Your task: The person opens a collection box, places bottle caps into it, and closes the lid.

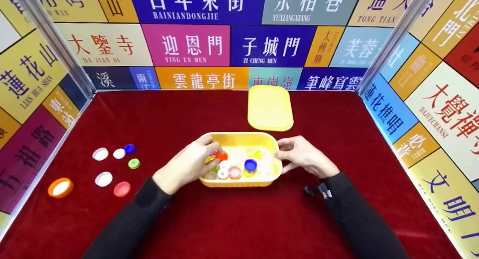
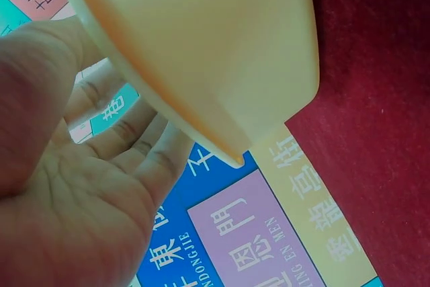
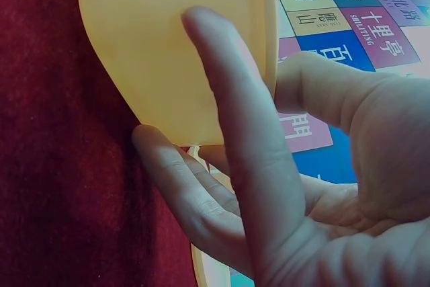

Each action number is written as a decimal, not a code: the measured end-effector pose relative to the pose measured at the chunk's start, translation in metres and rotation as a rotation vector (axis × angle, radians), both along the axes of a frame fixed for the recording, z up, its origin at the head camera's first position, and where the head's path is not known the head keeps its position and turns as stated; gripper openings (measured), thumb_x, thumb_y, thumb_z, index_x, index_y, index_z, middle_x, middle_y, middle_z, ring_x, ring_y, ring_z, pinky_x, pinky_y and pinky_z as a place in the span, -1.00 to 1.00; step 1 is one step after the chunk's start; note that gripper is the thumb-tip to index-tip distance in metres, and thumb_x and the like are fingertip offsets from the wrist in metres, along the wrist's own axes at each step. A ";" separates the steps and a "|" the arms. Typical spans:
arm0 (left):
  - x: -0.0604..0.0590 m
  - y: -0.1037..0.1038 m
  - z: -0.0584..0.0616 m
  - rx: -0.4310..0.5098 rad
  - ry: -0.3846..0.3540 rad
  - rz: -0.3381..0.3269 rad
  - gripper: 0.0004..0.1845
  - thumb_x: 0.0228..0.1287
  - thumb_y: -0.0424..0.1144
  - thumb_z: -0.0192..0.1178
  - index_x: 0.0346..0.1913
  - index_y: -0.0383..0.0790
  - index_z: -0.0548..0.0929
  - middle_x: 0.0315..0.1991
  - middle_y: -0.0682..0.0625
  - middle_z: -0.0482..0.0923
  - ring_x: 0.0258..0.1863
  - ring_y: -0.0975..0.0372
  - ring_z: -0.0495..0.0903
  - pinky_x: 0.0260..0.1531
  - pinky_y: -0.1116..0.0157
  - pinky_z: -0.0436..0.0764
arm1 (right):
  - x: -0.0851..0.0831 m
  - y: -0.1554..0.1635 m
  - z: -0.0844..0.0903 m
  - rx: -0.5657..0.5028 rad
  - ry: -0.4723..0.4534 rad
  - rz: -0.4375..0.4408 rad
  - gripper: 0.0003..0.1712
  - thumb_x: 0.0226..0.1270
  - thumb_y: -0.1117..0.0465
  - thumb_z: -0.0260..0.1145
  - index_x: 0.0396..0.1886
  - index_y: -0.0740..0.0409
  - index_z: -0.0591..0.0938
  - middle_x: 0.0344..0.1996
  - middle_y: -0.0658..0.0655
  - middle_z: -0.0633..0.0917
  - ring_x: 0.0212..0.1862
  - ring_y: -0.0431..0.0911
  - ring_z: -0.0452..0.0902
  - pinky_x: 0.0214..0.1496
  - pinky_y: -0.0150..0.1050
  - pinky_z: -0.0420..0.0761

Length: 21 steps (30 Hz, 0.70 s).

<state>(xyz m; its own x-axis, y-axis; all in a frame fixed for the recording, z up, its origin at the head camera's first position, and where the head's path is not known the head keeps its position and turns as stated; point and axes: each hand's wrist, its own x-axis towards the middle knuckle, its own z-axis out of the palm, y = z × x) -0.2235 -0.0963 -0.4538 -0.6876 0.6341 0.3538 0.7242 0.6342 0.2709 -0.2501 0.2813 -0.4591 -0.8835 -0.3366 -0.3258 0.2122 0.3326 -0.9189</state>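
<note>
My left hand (image 1: 189, 160) reaches over the left end of a yellow plastic box (image 1: 235, 183), pinching a red bottle cap (image 1: 221, 156) between thumb and fingers. In the left wrist view the box wall hides the fingertips. Bottle caps of several colours lie inside, among them a blue cap (image 1: 250, 165) and a pink-rimmed cap (image 1: 235, 172). At the box's right end, my right hand (image 1: 305, 156) grips the wall, thumb at the rim and fingers against the outside. The right wrist view shows those fingers (image 3: 222, 78) along the outer wall.
Behind the box lies a flat yellow lid (image 1: 270, 107). Loose caps are spread on the red cloth (image 1: 239, 221) at the left, including an orange cap (image 1: 60, 188), a red-pink cap (image 1: 122, 189) and a green cap (image 1: 134, 163). Printed panels (image 1: 187, 45) wall the table's back and sides.
</note>
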 end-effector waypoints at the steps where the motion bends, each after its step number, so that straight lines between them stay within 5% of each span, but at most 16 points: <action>1: 0.000 0.000 0.001 0.004 0.008 0.003 -0.77 0.46 -0.33 0.63 0.06 -0.26 0.85 0.05 -0.18 0.68 -0.08 0.07 0.74 -0.01 0.17 0.87 | 0.000 0.000 0.000 0.000 0.001 0.000 -0.42 0.54 0.36 0.48 0.50 0.38 0.71 0.20 0.43 0.84 -0.11 0.02 0.92 -0.17 -0.04 0.97; 14: -0.007 -0.017 0.011 0.036 0.029 0.051 -0.80 0.51 -0.27 0.60 0.06 -0.23 0.86 -0.01 -0.17 0.73 -0.10 0.05 0.73 0.01 0.13 0.88 | 0.001 0.000 0.000 0.001 0.001 0.001 -0.43 0.55 0.37 0.46 0.50 0.40 0.70 0.23 0.46 0.82 -0.08 0.03 0.92 -0.15 -0.02 0.97; 21: -0.016 -0.045 0.016 0.101 -0.027 0.153 -0.76 0.50 -0.34 0.56 0.14 -0.27 0.87 0.06 -0.23 0.77 -0.07 -0.04 0.77 0.07 0.01 0.87 | 0.001 0.000 0.000 0.001 0.003 -0.001 -0.44 0.55 0.38 0.45 0.49 0.39 0.71 0.19 0.43 0.83 -0.11 0.02 0.92 -0.17 -0.03 0.97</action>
